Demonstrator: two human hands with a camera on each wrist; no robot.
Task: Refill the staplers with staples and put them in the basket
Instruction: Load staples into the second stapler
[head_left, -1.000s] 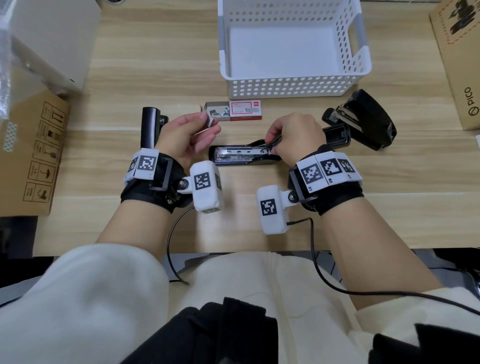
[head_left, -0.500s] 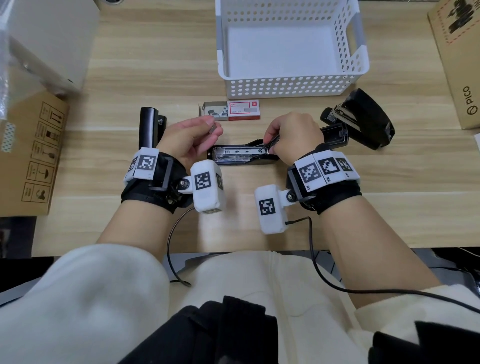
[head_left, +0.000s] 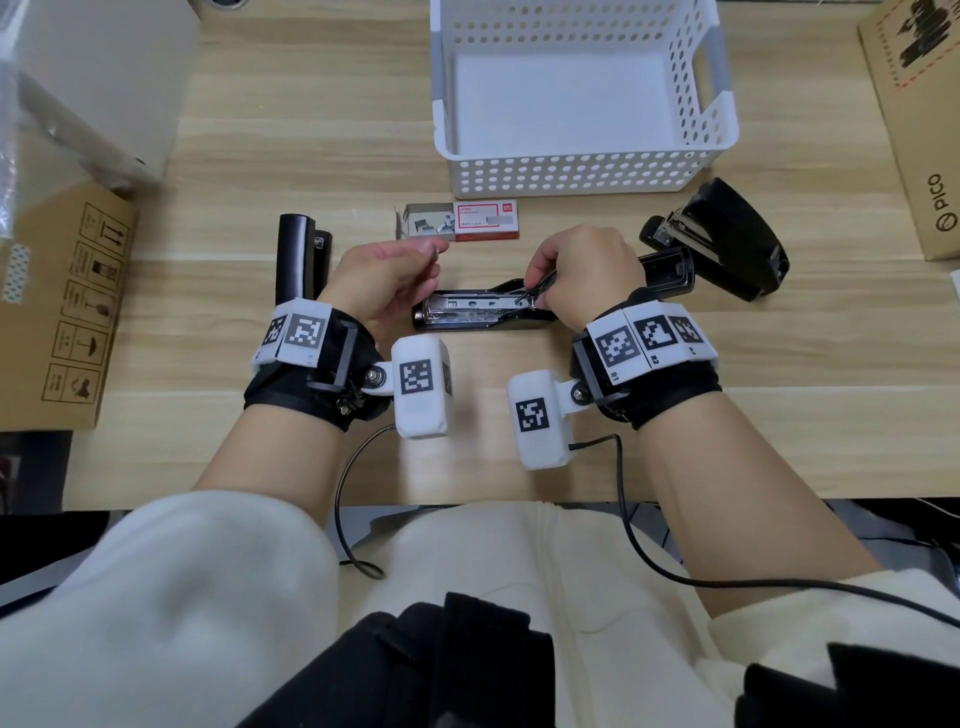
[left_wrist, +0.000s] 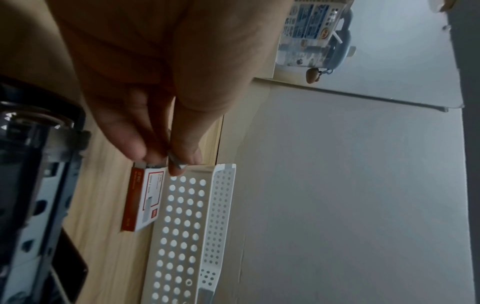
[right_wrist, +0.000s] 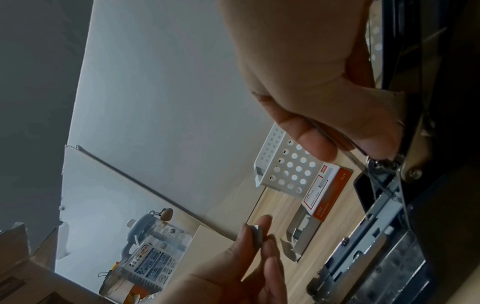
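Note:
A black stapler (head_left: 467, 316) lies flat and hinged open on the desk between my hands, its metal staple channel (right_wrist: 369, 232) showing. My right hand (head_left: 582, 270) grips the stapler's spring pusher (right_wrist: 381, 164) near the hinge, holding it back. My left hand (head_left: 384, 280) pinches a short strip of staples (left_wrist: 176, 162) just left of the channel, also seen as the strip of staples (right_wrist: 257, 236) in the right wrist view. The red and white staple box (head_left: 467, 223) lies with its tray slid out. The white perforated basket (head_left: 571, 171) stands behind, with nothing in it.
A second black stapler (head_left: 727, 239) lies at the right, partly open. A third black stapler (head_left: 301, 260) lies at the left behind my left wrist. Cardboard boxes (head_left: 57, 312) flank the desk on the left and the far right (head_left: 924, 130).
My left hand has come down from near the staple box toward the left end of the open stapler, still pinching the staples. The right hand has kept its hold.

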